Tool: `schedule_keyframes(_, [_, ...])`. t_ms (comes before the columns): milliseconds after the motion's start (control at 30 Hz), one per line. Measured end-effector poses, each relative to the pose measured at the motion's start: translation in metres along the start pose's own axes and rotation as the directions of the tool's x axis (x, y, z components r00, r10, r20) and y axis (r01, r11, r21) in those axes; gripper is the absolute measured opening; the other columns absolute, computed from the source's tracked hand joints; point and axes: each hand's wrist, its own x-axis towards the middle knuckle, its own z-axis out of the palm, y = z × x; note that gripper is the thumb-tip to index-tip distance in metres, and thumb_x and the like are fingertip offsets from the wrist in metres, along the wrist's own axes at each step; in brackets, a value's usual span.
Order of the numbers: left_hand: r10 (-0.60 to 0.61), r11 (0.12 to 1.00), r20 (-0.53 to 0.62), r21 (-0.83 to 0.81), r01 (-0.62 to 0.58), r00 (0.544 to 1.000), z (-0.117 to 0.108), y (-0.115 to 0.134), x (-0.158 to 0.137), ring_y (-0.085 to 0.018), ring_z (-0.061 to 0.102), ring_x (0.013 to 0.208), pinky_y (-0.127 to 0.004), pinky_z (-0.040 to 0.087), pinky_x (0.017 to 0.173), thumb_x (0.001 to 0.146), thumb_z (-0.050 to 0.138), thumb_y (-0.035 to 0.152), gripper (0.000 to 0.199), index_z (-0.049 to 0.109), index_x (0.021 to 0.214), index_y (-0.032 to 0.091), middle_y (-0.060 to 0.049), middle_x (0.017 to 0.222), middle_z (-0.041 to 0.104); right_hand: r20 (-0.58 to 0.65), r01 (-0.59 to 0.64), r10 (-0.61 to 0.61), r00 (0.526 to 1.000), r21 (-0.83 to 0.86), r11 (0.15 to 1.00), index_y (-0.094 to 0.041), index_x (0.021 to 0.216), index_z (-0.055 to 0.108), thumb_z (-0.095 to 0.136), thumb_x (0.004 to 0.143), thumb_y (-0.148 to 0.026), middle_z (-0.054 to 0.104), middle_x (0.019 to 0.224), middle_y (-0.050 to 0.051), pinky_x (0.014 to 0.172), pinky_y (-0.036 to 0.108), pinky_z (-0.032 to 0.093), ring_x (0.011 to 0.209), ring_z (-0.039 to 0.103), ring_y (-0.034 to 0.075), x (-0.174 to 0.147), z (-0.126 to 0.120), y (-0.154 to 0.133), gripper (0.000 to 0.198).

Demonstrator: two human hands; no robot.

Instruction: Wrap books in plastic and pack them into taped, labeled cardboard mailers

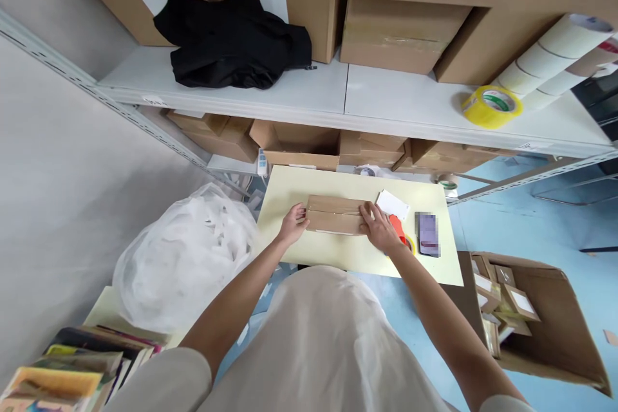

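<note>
Steadying the cardboard box [333, 214] looks like the current step — left hand [293, 224] and right hand [379, 228] grip its opposite ends on the worktop [321, 254], left of the phone [427, 233]. Turning or lifting it would call for even pressure from both.

Here's the left arm [241, 302] and right arm [432, 302] reaching forward; left hand [293, 224] curling inward, right hand [379, 228] palm-down, thumb perhaps tucked low.
</note>
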Motion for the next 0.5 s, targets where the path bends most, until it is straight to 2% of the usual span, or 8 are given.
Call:
schedule_keyframes(67, [0.106, 0.965, -0.004, 0.241, -0.102, 0.994, 0.002, 0.008, -0.005, -0.025, 0.055, 0.119, -0.044, 0.046, 0.098, 0.077, 0.056, 0.013, 0.060, 0.039, 0.135, 0.014, -0.018, 0.128, 0.056, 0.025, -0.062, 0.062, 0.998, 0.009, 0.998, -0.024, 0.149, 0.017, 0.034, 0.094, -0.032, 0.019, 0.156, 0.010, 0.103, 0.049, 0.036, 0.140, 0.023, 0.032, -0.004, 0.006, -0.007, 0.059])
schedule_keyframes(100, [0.186, 0.905, 0.015, 0.388, -0.177, 0.982, 0.004, 0.015, -0.008, -0.028, 0.047, 0.128, -0.045, 0.040, 0.104, 0.078, 0.054, 0.014, 0.060, 0.038, 0.137, 0.013, -0.019, 0.135, 0.050, 0.042, -0.083, 0.082, 0.996, 0.019, 0.996, -0.024, 0.150, 0.014, 0.032, 0.094, -0.033, 0.017, 0.157, 0.010, 0.103, 0.049, 0.036, 0.141, 0.022, 0.032, -0.005, 0.007, -0.009, 0.059])
schedule_keyframes(167, [0.333, 0.699, 0.139, 0.628, -0.343, 0.932, 0.013, 0.029, -0.015, -0.030, 0.026, 0.140, -0.047, 0.027, 0.112, 0.082, 0.050, 0.016, 0.060, 0.036, 0.140, 0.011, -0.019, 0.148, 0.035, 0.068, -0.102, 0.100, 0.993, 0.029, 0.994, -0.022, 0.150, 0.014, 0.031, 0.095, -0.034, 0.014, 0.157, 0.010, 0.105, 0.050, 0.034, 0.141, 0.020, 0.032, -0.004, 0.006, -0.013, 0.059])
schedule_keyframes(200, [0.370, 0.587, 0.232, 0.692, -0.420, 0.900, 0.019, 0.036, -0.017, -0.030, 0.018, 0.143, -0.048, 0.021, 0.114, 0.084, 0.048, 0.021, 0.060, 0.034, 0.141, 0.010, -0.018, 0.151, 0.028, 0.077, -0.107, 0.104, 0.992, 0.030, 0.994, -0.021, 0.150, 0.015, 0.031, 0.095, -0.034, 0.014, 0.158, 0.009, 0.106, 0.051, 0.032, 0.142, 0.019, 0.032, -0.003, 0.005, -0.014, 0.059])
schedule_keyframes(267, [0.362, 0.422, 0.402, 0.733, -0.533, 0.841, 0.033, 0.047, -0.020, -0.031, 0.011, 0.144, -0.051, 0.011, 0.116, 0.086, 0.049, 0.035, 0.067, 0.029, 0.145, 0.010, -0.016, 0.155, 0.021, 0.087, -0.114, 0.110, 0.990, 0.037, 0.993, -0.020, 0.150, 0.018, 0.031, 0.094, -0.034, 0.013, 0.158, 0.009, 0.106, 0.052, 0.031, 0.142, 0.019, 0.033, 0.000, 0.001, -0.016, 0.058])
schedule_keyframes(300, [0.337, 0.375, 0.451, 0.741, -0.557, 0.826, 0.040, 0.050, -0.019, -0.031, 0.009, 0.144, -0.051, 0.008, 0.116, 0.085, 0.050, 0.043, 0.074, 0.026, 0.146, 0.008, -0.016, 0.155, 0.019, 0.088, -0.116, 0.111, 0.990, 0.048, 0.992, -0.020, 0.149, 0.018, 0.031, 0.094, -0.033, 0.013, 0.158, 0.009, 0.106, 0.053, 0.031, 0.141, 0.019, 0.033, 0.001, 0.000, -0.017, 0.058])
schedule_keyframes(433, [0.249, 0.297, 0.463, 0.799, -0.522, 0.851, 0.056, 0.049, -0.013, -0.031, 0.010, 0.144, -0.050, 0.006, 0.116, 0.080, 0.053, 0.056, 0.092, 0.019, 0.147, 0.004, -0.018, 0.155, 0.015, 0.025, -0.113, 0.110, 0.994, 0.174, 0.978, -0.016, 0.149, 0.019, 0.034, 0.093, -0.037, 0.017, 0.156, 0.013, 0.104, 0.047, 0.035, 0.140, 0.024, 0.032, -0.008, 0.007, -0.011, 0.061])
schedule_keyframes(500, [0.234, 0.274, 0.459, 0.815, -0.511, 0.857, 0.059, 0.045, -0.010, -0.030, 0.009, 0.144, -0.049, 0.005, 0.116, 0.080, 0.052, 0.057, 0.093, 0.016, 0.148, 0.004, -0.018, 0.155, 0.014, -0.062, -0.160, 0.182, 0.981, 0.256, 0.953, -0.013, 0.147, 0.021, 0.033, 0.093, -0.040, 0.026, 0.152, 0.017, 0.102, 0.043, 0.037, 0.136, 0.031, 0.030, -0.025, 0.018, 0.002, 0.062])
